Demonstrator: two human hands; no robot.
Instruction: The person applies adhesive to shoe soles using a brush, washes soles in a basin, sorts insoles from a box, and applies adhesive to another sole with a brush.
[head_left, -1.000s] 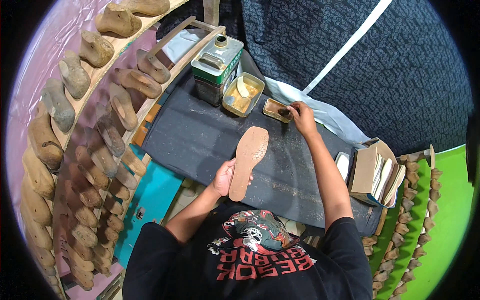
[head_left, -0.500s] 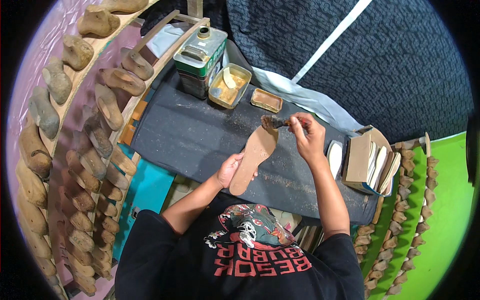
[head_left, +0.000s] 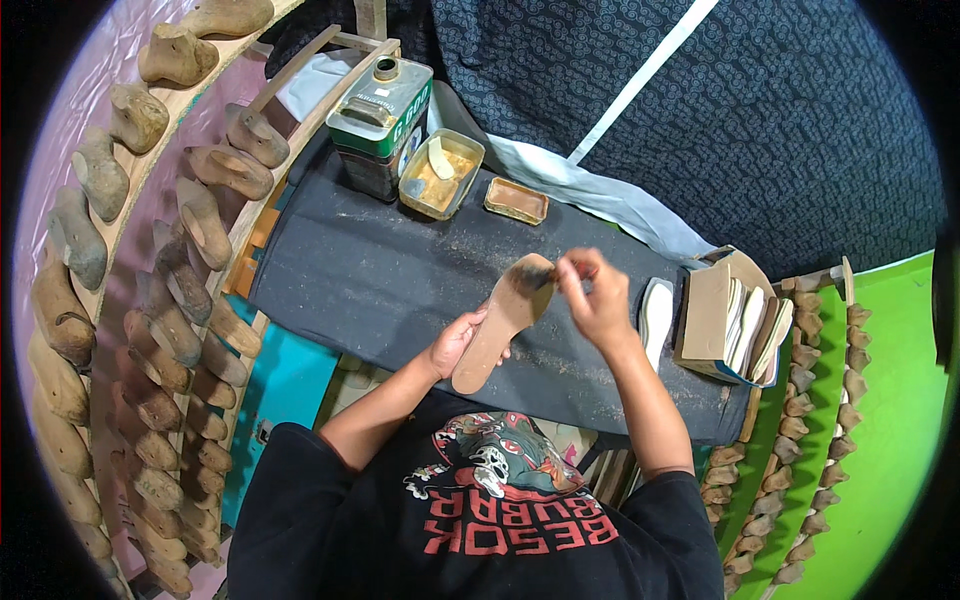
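A tan shoe insole [head_left: 497, 330] is held above the table by my left hand [head_left: 462, 343], whose fingers wrap its edge near the heel, the thumb on top. My right hand [head_left: 597, 297] is closed round the handle of a brush [head_left: 538, 277]. The dark bristles rest on the wide forefoot of the insole, where the surface looks darker and wet. Motion blurs the right hand and the brush a little. Beyond them stands a small shallow tray [head_left: 516, 201] with brown stuff in it.
A metal can [head_left: 378, 125] and a yellowish tub [head_left: 442, 174] stand at the back left of the dark-covered table [head_left: 340, 270]. At right lie a white insole [head_left: 656, 322] and a cardboard box [head_left: 712, 325] of insoles. Racks of wooden shoe lasts [head_left: 205, 222] line both sides.
The brush has moved down from the toe edge onto the forefoot, my right hand coming nearer with it. My left hand still holds the insole. The whole view has shifted slightly.
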